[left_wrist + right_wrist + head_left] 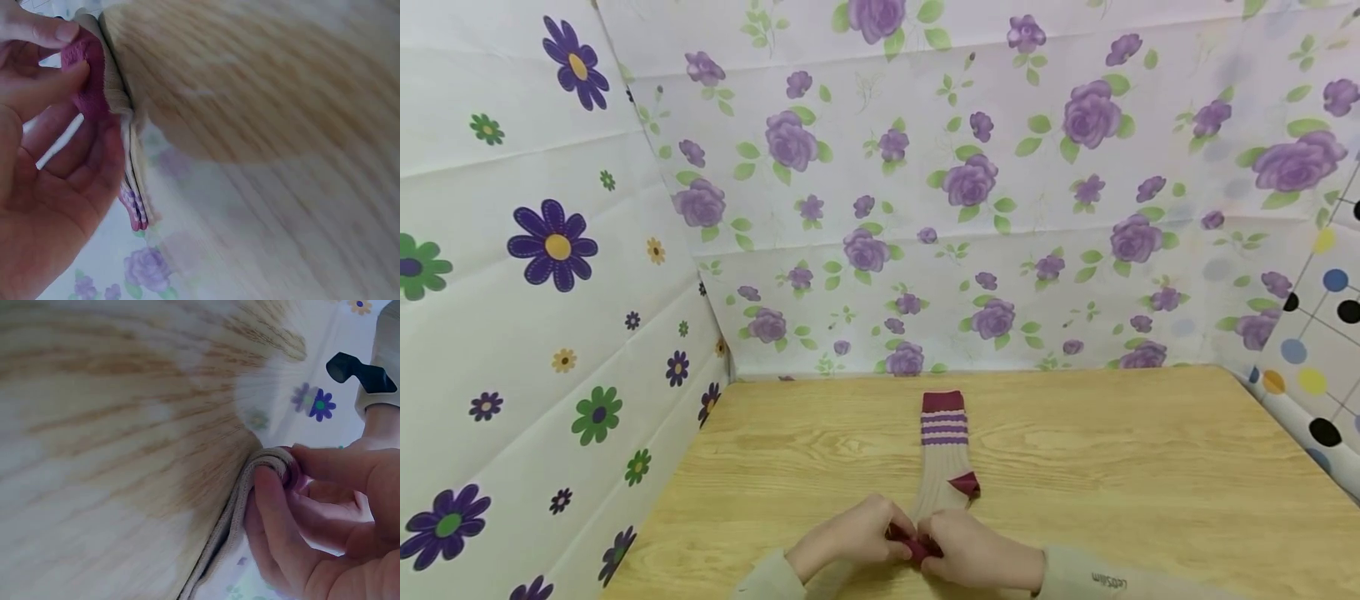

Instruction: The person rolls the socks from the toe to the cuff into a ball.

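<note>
A beige sock (942, 462) lies lengthwise on the table, its dark red cuff and purple stripes pointing away from me and its dark red heel (966, 484) to the right. Two layers show at the cuff end in the left wrist view, one over the other. At the near end, my left hand (868, 531) and right hand (973, 550) pinch the dark red toe (92, 81) between thumbs and fingers. There the fabric is folded over into a small roll (270, 456), seen edge-on in the right wrist view. Fingers partly cover the toe.
The wooden table (1112, 458) extends to both sides of the sock. A flowered sheet (925, 208) hangs along its back edge, with another patterned sheet (550, 333) at the left and a dotted one (1315, 350) at the right.
</note>
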`<action>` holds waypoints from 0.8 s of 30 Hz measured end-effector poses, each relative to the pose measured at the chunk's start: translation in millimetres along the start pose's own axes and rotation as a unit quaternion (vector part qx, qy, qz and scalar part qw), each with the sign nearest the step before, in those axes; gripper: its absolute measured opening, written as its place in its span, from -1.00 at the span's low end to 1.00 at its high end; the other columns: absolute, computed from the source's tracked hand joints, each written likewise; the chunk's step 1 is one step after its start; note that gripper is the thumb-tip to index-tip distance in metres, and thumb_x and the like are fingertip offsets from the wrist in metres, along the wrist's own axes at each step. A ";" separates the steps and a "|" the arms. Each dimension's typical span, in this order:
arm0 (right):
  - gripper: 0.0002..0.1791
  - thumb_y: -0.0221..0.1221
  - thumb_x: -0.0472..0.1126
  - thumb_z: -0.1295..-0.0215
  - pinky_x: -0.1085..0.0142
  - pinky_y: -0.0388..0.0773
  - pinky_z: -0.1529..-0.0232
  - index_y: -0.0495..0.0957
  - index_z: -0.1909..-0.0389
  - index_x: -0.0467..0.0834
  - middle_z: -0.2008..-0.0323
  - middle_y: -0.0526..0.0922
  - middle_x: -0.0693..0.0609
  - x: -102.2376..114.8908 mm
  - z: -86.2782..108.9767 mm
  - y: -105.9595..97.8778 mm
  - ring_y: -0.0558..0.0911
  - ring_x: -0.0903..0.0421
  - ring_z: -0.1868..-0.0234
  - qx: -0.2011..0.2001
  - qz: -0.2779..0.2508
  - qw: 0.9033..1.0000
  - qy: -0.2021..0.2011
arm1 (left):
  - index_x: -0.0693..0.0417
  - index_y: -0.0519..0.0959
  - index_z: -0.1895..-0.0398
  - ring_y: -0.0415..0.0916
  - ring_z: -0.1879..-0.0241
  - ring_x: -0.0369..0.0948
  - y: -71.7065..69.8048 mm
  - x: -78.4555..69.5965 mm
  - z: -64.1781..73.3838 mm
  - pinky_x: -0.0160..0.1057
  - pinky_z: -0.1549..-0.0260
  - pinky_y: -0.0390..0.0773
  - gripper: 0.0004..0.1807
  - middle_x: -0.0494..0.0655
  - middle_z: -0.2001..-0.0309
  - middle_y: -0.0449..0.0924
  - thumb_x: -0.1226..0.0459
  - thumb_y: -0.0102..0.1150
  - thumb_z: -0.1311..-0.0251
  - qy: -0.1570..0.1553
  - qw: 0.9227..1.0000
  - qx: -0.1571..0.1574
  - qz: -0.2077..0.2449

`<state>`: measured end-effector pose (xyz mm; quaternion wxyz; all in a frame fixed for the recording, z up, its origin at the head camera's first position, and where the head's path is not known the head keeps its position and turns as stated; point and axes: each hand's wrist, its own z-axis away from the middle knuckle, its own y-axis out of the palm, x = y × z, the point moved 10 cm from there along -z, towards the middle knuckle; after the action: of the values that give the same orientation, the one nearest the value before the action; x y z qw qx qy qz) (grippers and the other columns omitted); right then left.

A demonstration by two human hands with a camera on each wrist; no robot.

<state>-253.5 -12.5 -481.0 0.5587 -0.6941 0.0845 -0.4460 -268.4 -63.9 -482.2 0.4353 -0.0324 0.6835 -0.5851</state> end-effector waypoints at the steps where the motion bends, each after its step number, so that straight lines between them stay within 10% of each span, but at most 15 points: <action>1: -0.88 0.32 -0.23 -0.17 0.53 0.28 0.55 0.54 0.37 -0.07 0.58 0.44 0.26 -1.8 0.2 -0.4 0.30 0.39 0.56 -0.002 -0.013 1.000 0.001 | 0.08 0.74 0.27 0.44 0.45 -0.59 0.5 1.9 -0.9 -0.59 0.44 0.50 -0.88 -0.31 0.37 0.71 0.38 0.30 -0.13 -0.011 1.000 0.001 0.015; 9: -0.79 0.30 -0.40 -0.07 0.55 0.30 0.52 0.47 0.41 -0.09 0.56 0.43 0.26 0.2 1.1 -7.6 0.29 0.42 0.53 -0.028 -0.033 0.999 -0.019 | 0.12 0.65 0.45 0.49 0.52 -0.50 -0.2 21.7 -4.2 -0.51 0.51 0.48 -0.88 -0.12 0.51 0.70 0.41 0.43 0.03 -0.095 0.985 -0.040 0.142; 24: -0.83 0.26 -0.43 -0.14 0.53 0.33 0.54 0.52 0.49 -0.11 0.60 0.48 0.22 -14.1 0.1 -9.5 0.32 0.41 0.56 -0.010 -0.055 0.998 -0.005 | 0.13 0.67 0.51 0.42 0.55 -0.46 -4.6 20.4 -8.0 -0.51 0.55 0.40 -0.91 -0.09 0.54 0.67 0.40 0.43 0.05 -0.097 0.976 -0.094 0.168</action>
<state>-265.3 -0.4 -480.4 0.5269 -0.7055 0.0477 -0.4715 -288.2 -70.5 -490.3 0.5867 -0.0146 0.6857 -0.4306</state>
